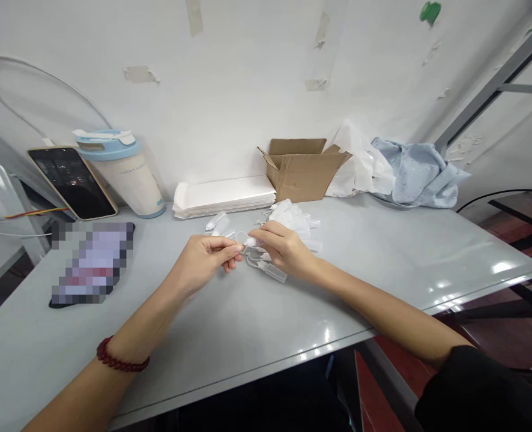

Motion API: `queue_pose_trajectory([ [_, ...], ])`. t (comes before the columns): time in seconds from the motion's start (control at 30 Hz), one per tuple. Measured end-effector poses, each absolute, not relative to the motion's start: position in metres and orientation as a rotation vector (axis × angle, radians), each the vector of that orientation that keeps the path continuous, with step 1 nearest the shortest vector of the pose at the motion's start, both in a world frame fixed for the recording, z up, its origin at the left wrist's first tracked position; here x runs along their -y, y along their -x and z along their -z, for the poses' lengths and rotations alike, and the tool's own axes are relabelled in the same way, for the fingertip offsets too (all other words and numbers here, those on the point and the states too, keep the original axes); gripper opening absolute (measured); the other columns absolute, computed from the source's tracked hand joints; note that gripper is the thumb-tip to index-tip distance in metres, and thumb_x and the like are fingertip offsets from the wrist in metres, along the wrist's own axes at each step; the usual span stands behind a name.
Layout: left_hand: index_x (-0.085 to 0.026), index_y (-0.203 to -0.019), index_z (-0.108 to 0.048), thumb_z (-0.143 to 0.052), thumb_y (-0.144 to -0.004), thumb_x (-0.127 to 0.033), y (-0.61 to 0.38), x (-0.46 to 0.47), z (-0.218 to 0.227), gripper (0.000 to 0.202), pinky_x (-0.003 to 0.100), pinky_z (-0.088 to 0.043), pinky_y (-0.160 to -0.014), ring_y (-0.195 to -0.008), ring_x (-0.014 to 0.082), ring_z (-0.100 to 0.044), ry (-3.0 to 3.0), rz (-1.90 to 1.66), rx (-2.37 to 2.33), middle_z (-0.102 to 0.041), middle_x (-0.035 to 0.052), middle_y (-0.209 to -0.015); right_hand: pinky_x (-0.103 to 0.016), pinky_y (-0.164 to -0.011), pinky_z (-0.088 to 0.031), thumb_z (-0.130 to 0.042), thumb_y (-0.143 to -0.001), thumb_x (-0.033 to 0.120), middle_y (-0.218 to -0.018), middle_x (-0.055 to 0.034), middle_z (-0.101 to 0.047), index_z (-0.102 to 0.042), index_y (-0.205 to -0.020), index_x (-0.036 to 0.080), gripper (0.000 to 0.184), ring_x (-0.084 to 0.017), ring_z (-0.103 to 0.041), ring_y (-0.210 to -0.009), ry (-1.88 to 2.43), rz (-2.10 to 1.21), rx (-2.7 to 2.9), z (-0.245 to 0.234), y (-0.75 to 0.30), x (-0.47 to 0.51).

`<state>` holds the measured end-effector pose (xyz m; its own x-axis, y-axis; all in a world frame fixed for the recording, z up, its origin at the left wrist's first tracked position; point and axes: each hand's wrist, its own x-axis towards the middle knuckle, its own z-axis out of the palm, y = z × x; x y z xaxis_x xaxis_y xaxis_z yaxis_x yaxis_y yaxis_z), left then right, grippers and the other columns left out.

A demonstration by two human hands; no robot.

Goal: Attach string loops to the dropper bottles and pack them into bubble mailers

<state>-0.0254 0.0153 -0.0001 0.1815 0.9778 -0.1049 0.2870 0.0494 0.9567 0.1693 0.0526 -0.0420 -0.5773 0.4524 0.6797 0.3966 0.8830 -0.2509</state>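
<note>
My right hand (286, 249) is closed around a small translucent dropper bottle (251, 242) with a white nozzle, which points to the left. Facing it, my left hand (212, 255) pinches at the nozzle's end, where a thin clear loop (241, 236) curves up; the fingertips hide the exact part held. Just beyond my left fingers lie a few similar bottles (221, 224). A larger pile of bottles (295, 217) spreads behind and beside my right hand. One more bottle (272, 271) rests on the table below that hand.
White flat packets (225, 195) are stacked by the wall, with an open cardboard box (304, 177) beside them. Further right are a white plastic bag (358, 162) and a bluish cloth (421, 174). At left stand a tumbler (128, 180) and a cabled phone (74, 183); a blurred dark-edged object (92, 264) lies nearer.
</note>
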Motion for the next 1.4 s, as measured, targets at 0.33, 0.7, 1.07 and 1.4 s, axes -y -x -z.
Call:
queue_pose_trajectory([
  [0.33,-0.015,-0.063,-0.070,-0.067,-0.073,-0.035,0.026,-0.014,-0.001,0.023,0.026,-0.044,-0.055,-0.052,0.0114,-0.052,-1.492,-0.840,-1.323,-0.063,0.0019,-0.057,-0.027,-0.068,-0.048,-0.035,-0.087,0.002,-0.083,-0.0069,-0.055,-0.056,-0.104,0.015,0.030,-0.016,-0.052,-0.077,0.599,-0.080,2.296,0.038,-0.170,-0.052],
  [0.7,-0.014,-0.072,-0.070,-0.062,-0.078,-0.037,0.028,-0.016,-0.002,0.025,0.028,-0.046,-0.058,-0.055,0.0131,-0.054,-1.477,-0.775,-1.210,-0.062,0.0027,-0.060,-0.028,-0.067,-0.045,-0.033,-0.085,-0.001,-0.084,-0.0073,-0.056,-0.055,-0.102,0.015,0.033,-0.016,-0.050,-0.076,0.618,0.024,2.365,0.029,-0.177,-0.057],
  [1.07,-0.014,-0.071,-0.068,-0.061,-0.080,-0.035,0.031,-0.016,0.003,0.024,0.027,-0.046,-0.060,-0.058,0.0114,-0.055,-1.324,-0.784,-1.089,-0.063,0.0032,-0.067,-0.028,-0.067,-0.045,-0.038,-0.087,0.003,-0.082,-0.0072,-0.056,-0.057,-0.103,0.013,0.026,-0.015,-0.051,-0.074,0.637,0.001,2.353,0.030,-0.175,-0.054],
  [1.4,-0.013,-0.073,-0.069,-0.064,-0.079,-0.034,0.031,-0.015,0.002,0.022,0.028,-0.045,-0.061,-0.058,0.0113,-0.054,-1.278,-0.802,-1.083,-0.062,0.0024,-0.065,-0.028,-0.068,-0.045,-0.041,-0.087,0.005,-0.083,-0.0078,-0.058,-0.058,-0.100,0.012,0.023,-0.016,-0.051,-0.075,0.666,-0.062,2.325,0.031,-0.174,-0.054],
])
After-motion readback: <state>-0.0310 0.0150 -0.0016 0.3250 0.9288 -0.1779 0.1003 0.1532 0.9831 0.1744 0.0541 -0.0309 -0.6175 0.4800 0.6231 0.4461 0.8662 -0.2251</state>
